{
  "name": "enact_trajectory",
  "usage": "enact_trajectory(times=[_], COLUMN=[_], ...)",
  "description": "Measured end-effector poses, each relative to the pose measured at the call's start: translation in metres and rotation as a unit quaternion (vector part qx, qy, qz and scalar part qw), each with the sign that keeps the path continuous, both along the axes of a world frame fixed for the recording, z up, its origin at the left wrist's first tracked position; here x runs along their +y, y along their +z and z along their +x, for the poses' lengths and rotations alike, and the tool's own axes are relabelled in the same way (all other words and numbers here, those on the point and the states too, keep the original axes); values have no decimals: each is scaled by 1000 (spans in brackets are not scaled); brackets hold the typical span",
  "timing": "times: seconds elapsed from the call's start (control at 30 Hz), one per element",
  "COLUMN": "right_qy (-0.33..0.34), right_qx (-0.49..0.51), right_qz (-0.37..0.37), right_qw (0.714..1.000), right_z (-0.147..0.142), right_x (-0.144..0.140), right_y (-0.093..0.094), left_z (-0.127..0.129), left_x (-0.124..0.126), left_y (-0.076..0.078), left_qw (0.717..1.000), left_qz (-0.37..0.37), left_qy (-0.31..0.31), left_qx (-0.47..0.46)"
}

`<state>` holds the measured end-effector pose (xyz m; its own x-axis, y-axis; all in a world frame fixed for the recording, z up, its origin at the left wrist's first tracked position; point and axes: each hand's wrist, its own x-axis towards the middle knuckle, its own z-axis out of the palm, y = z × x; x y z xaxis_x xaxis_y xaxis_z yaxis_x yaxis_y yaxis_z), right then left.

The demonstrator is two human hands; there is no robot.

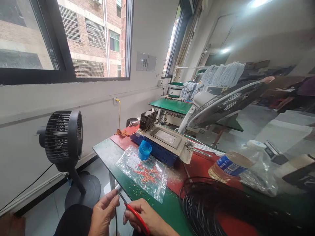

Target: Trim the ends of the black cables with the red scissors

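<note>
At the near edge of the table, my left hand (105,209) pinches a thin black cable (116,220) between thumb and fingers, and the cable hangs down below. My right hand (147,214) is closed around the red handles of a pair of scissors (136,216). Their blades point up and left, close to my left fingertips; whether they touch the cable I cannot tell. Beyond the hands lies a clear plastic bag (158,188) with small red and yellow bits (147,173) scattered on it. A blue cup-like container (144,150) stands on the bag.
Behind the bag sits a blue machine with a metal top (162,144), a small black fan (148,120) at its end. A coil of black cable (204,206) and a bottle of yellowish liquid (228,165) lie to the right. A black floor fan (62,137) stands left.
</note>
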<state>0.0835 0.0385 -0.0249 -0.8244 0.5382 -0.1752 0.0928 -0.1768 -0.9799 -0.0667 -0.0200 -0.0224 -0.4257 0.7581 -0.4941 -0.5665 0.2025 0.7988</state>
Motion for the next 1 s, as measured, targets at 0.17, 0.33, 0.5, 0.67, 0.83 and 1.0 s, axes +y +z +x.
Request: enact_trajectory(times=[0.17,0.33,0.5,0.67,0.83,1.0], right_qy=[-7,-4,-8,-7,-6,-4], right_qx=[-18,-17,-14,2,28,14], right_qz=[4,-6,-22,-39,-54,-57], right_qw=[1000,1000,1000,999,998,998], right_z=[-1,-1,0,0,0,0], right_x=[0,0,0,1,1,3], right_y=[-1,0,-2,-3,-3,-4], left_z=[4,6,7,6,6,5], left_x=[-1,-2,0,0,-1,-1], left_y=[5,8,6,2,0,-3], left_qw=[999,999,998,998,997,998], left_qz=[3,4,8,23,25,15], left_qy=[22,20,22,8,-4,-5], left_qx=[-24,-38,-57,-64,-69,-58])
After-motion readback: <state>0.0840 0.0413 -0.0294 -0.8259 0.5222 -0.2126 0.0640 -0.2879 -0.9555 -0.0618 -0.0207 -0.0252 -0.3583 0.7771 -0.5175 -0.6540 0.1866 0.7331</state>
